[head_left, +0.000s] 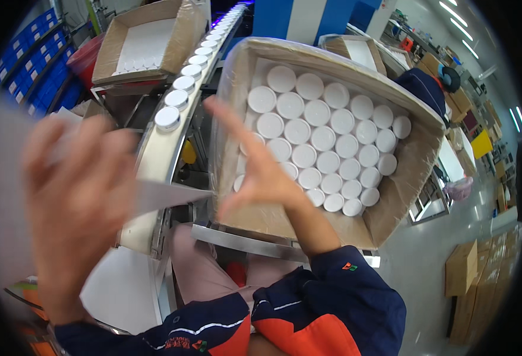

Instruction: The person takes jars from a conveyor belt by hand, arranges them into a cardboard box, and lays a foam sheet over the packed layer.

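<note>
**White sheet, white lids, lined box: hazards, left to right**

White sheet [11, 178], large, thin, blurred; pinched by left hand [77, 213] at its right portion, fingers closed on it, point of sheet jutting right toward the other hand. Likely slip or crease if pinch loosens; blur hides exact hold.

Belt [160, 160], pale, curved, carrying single file of white lids [167, 117] away toward top. Sheet corner near belt edge; a sweep could knock nearest lid off the line.

Right hand [261, 172], fingers spread apart, holding nothing, raised over near-left corner of box. Contact with sheet tip not clear.

Cardboard box [391, 213], plastic-lined, tilted on metal frame, filled with rows of white lids [326, 142] packed side by side. Loose liner at rim could snag a finger or the sheet; a bump could shift rows out of order.

Second cardboard box [148, 44], upper left, well apart.
</note>
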Motion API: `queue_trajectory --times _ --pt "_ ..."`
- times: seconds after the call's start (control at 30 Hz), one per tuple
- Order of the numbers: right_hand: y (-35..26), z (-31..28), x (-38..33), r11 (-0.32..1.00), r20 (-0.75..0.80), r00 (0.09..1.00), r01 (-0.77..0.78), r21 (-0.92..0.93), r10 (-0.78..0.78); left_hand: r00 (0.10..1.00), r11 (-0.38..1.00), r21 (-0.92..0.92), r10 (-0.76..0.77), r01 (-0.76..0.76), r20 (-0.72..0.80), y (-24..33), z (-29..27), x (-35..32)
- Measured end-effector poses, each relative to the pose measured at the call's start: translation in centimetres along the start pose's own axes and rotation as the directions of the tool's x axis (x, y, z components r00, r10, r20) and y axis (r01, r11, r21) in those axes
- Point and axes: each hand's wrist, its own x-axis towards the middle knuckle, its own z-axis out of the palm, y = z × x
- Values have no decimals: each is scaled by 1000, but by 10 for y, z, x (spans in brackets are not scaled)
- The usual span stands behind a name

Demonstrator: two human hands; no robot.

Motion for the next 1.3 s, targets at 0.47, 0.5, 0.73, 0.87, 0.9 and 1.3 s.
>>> queue_trajectory --times 0.47,0.5,0.73,0.87,0.9,1.3 --pt "15 -262 -299 355 -847 286 -926 -125 447 990 703 -710 121 -38 67 225 113 84" --pt "17 -268 -312 312 -847 310 -933 -182 432 991 706 -708 112 -25 77 247 131 84" --pt "55 -279 -314 2 -865 467 -880 -475 184 954 650 -706 -103 280 283 331 223 109" --pt "67 -239 -287 -397 -851 431 -755 -523 301 935 626 -707 -109 329 338 346 254 104" --pt "67 -219 -278 -390 -842 444 -749 -536 306 930 624 -702 -122 343 346 343 255 109" --pt "87 -69 -269 67 -39 219 -456 -887 975 535 116 -871 748 478 393 356 205 45"
